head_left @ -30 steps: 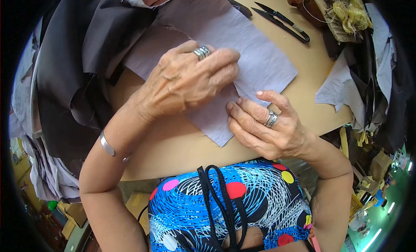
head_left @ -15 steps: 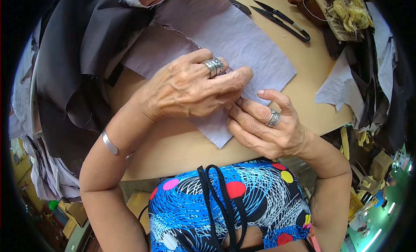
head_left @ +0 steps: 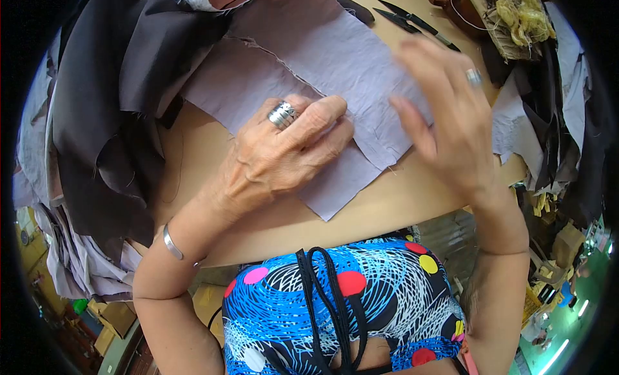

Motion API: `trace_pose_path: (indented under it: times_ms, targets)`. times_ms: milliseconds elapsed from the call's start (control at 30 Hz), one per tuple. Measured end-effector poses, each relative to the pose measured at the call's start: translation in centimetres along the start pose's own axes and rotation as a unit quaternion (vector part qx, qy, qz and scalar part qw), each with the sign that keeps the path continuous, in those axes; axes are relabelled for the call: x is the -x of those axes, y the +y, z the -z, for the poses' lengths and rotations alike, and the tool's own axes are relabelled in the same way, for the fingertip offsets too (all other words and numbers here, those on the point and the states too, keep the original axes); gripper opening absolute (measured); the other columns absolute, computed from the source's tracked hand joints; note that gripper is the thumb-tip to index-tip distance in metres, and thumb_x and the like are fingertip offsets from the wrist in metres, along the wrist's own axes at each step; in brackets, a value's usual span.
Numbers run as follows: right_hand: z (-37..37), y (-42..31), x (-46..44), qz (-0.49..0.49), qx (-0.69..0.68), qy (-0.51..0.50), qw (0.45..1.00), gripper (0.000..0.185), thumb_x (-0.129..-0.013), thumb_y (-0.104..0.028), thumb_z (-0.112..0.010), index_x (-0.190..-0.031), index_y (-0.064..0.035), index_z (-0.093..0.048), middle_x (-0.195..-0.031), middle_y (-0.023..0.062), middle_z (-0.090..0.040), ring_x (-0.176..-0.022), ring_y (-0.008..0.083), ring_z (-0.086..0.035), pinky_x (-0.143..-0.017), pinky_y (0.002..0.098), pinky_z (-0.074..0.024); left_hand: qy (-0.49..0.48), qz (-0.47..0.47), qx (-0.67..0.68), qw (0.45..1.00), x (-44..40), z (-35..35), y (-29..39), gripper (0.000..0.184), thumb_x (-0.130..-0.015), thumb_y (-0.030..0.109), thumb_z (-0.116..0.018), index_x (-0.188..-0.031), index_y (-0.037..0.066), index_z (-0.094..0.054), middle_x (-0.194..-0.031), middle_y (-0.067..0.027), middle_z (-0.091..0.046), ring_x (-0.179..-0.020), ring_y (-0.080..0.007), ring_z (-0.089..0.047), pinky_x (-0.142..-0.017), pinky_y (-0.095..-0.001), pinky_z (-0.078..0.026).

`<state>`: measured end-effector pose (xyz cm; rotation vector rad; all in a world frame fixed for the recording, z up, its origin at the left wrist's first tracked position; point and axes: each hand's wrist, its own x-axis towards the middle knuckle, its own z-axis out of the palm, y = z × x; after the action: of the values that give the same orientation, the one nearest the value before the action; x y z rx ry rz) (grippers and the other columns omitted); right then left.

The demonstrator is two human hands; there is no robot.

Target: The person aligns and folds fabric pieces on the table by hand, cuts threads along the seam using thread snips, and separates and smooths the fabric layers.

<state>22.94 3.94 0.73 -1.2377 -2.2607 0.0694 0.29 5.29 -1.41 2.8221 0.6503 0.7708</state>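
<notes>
Pale mauve cloth (head_left: pixel 348 53) lies across the tan table, with a frayed seam running down its middle toward the lower right edge. My left hand (head_left: pixel 290 143) rests on the cloth beside the seam, its fingers curled together; what they pinch, if anything, is hidden. Raised and slightly blurred, my right hand (head_left: pixel 451 111) hovers over the cloth's right edge with fingers apart and nothing in it. Just beyond its fingertips lie black thread snips (head_left: pixel 412 22), partly covered by the hand.
Dark cloth (head_left: pixel 97 104) is heaped at the left and hangs off the tan table (head_left: pixel 258 236). More grey and dark cloth (head_left: pixel 516 127) hangs at the right. A brown object with yellow threads (head_left: pixel 519 20) sits at the upper right.
My right hand has left the seam's lower end, moving up and right toward the snips, and opened. My left hand has drawn back slightly left and down, uncovering more of the seam.
</notes>
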Motion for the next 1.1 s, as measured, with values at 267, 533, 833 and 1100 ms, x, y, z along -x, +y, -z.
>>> trace_pose_path:
  times_ms: [267, 533, 833, 1100]
  targets:
    - [-0.9, 0.5, -2.6, -0.106, -0.181, -0.086, 0.974, 0.049, -0.077, 0.001, -0.062, -0.124, -0.0037, -0.052, -0.121, 0.0156, -0.059, -0.114, 0.0294, -0.056, -0.094, 0.0338, -0.0433, 0.007, 0.007, 0.005, 1.0, 0.3, -0.3, 0.3, 0.032, -0.069, 0.013, -0.06, -0.1, 0.005, -0.062, -0.108, -0.0059, -0.053, -0.083, -0.0169, -0.057, -0.071, -0.0299, -0.047]
    - [-0.9, 1.8, -1.7, -0.055, -0.236, -0.039, 0.969, 0.051, -0.077, 0.009, -0.055, -0.127, -0.0037, -0.054, -0.126, 0.0101, -0.058, -0.119, 0.0228, -0.054, -0.102, 0.0323, -0.0384, -0.002, 0.0, -0.001, 1.0, 0.5, -0.6, 0.2, 0.035, -0.068, 0.01, -0.06, -0.102, 0.0, -0.063, -0.11, -0.0071, -0.053, -0.087, -0.0183, -0.057, -0.073, -0.0314, -0.047]
    - [-0.9, 1.8, -1.9, -0.083, -0.243, -0.075, 0.964, 0.044, -0.079, 0.009, -0.054, -0.121, -0.0039, -0.059, -0.12, 0.01, -0.062, -0.115, 0.0227, -0.057, -0.098, 0.0314, -0.042, -0.01, 0.061, 0.028, 0.998, -0.1, -0.2, 1.0, 0.04, -0.067, -0.001, -0.064, -0.107, 0.005, -0.065, -0.108, -0.0088, -0.051, -0.083, -0.0229, -0.058, -0.07, -0.0322, -0.051]
    - [-1.0, 1.6, -1.9, -0.098, -0.25, -0.085, 0.959, 0.045, -0.079, 0.008, -0.054, -0.121, -0.0057, -0.059, -0.12, 0.0085, -0.063, -0.114, 0.0225, -0.058, -0.097, 0.0314, -0.0433, -0.051, -0.007, -0.045, 0.998, 0.0, 0.1, 1.0, 0.049, -0.063, 0.001, -0.064, -0.11, 0.017, -0.066, -0.104, -0.0041, -0.045, -0.083, -0.0179, -0.053, -0.07, -0.0326, -0.046]
